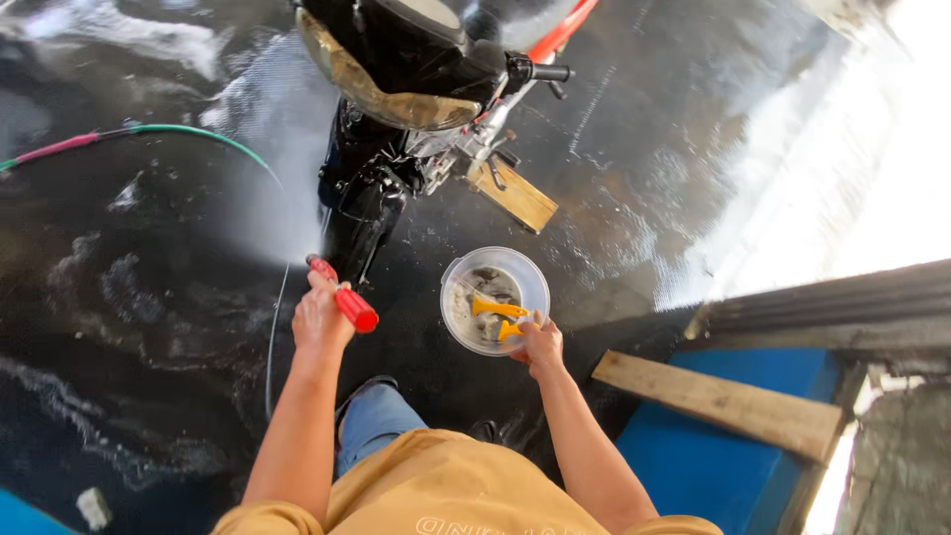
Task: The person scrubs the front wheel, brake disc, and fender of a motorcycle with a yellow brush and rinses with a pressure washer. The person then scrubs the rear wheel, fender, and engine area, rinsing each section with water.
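Head view: looking down on a wet, glossy black floor (139, 297) with foam streaks.
Left hand (319, 319): fingers wrapped tight around a red plastic spray gun (344, 297), nozzle pointing at the motorcycle.
Right hand (538, 343): fingers pinch the rim of a round clear plastic bowl (493, 300), held above the floor.
Bowl contents: grey soapy water and a yellow plastic brush (498, 310); the bristles are hard to make out.
Motorcycle (396, 119): black, shiny, cut off by the top edge; it stands near a wooden block (513, 193).
Hose (149, 134): thin, green and pink, curving over the floor.
Right side: rough wooden plank (718, 401) on a blue surface (693, 466); the far right is overexposed.
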Demonstrator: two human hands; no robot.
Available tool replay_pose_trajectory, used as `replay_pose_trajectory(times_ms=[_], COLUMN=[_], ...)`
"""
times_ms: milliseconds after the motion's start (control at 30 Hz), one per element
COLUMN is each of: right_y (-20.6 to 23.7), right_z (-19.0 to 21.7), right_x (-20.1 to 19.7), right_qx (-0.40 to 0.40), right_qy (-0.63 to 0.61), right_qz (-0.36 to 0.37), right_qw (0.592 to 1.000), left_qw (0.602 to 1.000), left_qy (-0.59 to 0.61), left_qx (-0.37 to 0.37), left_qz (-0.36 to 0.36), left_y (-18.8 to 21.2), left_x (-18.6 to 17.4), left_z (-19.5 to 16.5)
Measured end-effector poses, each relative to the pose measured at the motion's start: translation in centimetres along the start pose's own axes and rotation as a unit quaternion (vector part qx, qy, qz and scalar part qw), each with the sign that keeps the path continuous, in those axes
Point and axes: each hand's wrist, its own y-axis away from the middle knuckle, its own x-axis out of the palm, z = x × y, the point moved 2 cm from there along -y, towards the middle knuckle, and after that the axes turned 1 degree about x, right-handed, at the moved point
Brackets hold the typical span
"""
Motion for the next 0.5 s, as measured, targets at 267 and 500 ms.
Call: replay_pose_trajectory(times_ms=[267,500], right_y=[-1.7,-3.0], right_z=[1.5,2.8], right_x=[-0.6,-1.5], right_qx=[-0.02,-0.016], right_qy=[0.059,0.121], right_qz=[0.098,0.095], right_qw=[0.993,0.988], left_qw=[0.994,0.995], left_qy=[0.015,0.09], left_qx=[-0.101,-0.032], left_qz=[0.031,0.002], left_y=[9.6,8.9], left_x=[5.3,5.9], left_z=[2.3,-3.7])
